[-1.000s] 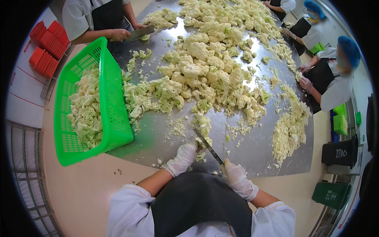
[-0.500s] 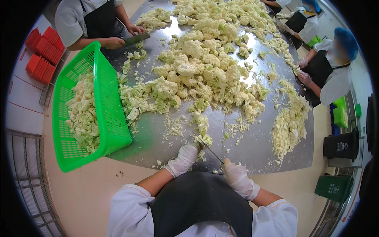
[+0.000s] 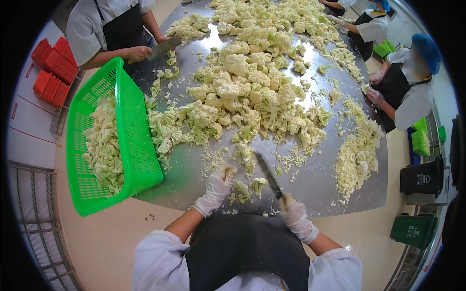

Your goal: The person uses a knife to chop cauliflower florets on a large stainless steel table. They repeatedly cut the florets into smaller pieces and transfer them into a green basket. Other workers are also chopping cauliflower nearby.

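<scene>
My gloved right hand (image 3: 296, 218) is closed round the handle of a knife (image 3: 268, 173), its dark blade slanting up and away over the table. To its left, my gloved left hand (image 3: 217, 188) has its fingers curled together; whatever they hold, if anything, is hidden. Cut cauliflower florets (image 3: 257, 186) lie on the metal table (image 3: 189, 167) between my hands. Beyond the blade rises a large heap of cauliflower (image 3: 252, 82), with small crumbs scattered about it.
A green plastic basket (image 3: 140, 150) full of florets stands at the table's left edge. On the right lies a pile of small cauliflower bits (image 3: 357, 160). At far left a co-worker holds a cleaver (image 3: 165, 47); other co-workers stand along the right side. Dark bins (image 3: 421, 175) stand at right.
The knife has lifted off the cauliflower and its blade now points away from me. My left hand has drawn slightly left, leaving separate florets on the table. The far-left co-worker's cleaver has tilted.
</scene>
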### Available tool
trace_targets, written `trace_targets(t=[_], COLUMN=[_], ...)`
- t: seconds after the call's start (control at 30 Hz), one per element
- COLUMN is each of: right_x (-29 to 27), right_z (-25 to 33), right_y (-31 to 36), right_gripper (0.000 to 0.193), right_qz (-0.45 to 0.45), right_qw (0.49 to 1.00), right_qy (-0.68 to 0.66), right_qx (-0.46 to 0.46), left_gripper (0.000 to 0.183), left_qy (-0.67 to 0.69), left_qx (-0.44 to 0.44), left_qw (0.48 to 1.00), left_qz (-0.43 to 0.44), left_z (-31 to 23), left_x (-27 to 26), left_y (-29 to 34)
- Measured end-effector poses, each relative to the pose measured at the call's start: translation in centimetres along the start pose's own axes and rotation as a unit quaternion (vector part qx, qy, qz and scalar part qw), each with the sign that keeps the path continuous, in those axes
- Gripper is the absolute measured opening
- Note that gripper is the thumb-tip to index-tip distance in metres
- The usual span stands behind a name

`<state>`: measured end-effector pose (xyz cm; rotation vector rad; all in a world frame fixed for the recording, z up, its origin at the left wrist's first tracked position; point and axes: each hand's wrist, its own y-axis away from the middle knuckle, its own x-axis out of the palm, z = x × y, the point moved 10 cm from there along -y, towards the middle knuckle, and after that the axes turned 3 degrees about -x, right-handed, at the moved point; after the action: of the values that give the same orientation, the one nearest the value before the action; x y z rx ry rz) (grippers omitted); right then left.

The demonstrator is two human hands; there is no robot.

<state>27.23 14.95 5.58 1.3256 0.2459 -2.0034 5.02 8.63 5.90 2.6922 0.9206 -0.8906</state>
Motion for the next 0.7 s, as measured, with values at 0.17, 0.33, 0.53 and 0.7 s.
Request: trace_targets(t=[0.17,0.33,0.53,0.7], right_x=[1.4,1.0,-2.1,-3.3], right_z=[-2.9,-2.0,-0.7,1.4], right_y=[1.3,0.6,-2.7,-5.6], right_gripper=[0.016,0.016,0.012,0.011], right_qz=[0.016,-0.042,-0.092,-0.089], right_qw=[0.999,0.997,0.994,0.992], right_qy=[-0.003,-0.062,-0.029,0.002], right_qx=[0.032,0.008,-0.047,-0.088], left_gripper=[0.044,0.025,0.023,0.029], left_qy=[-0.027,-0.088,-0.212,-0.204], left_qx=[-0.022,-0.054,0.020,0.083], left_qw=[0.999,0.992,0.977,0.975], left_qz=[0.011,0.067,0.010,-0.022], left_z=[0.1,0.3,-0.6,-2.1], left_x=[2.8,4.0,0.2,2.9], left_y=[-1.9,-2.8,-2.4,-5.4])
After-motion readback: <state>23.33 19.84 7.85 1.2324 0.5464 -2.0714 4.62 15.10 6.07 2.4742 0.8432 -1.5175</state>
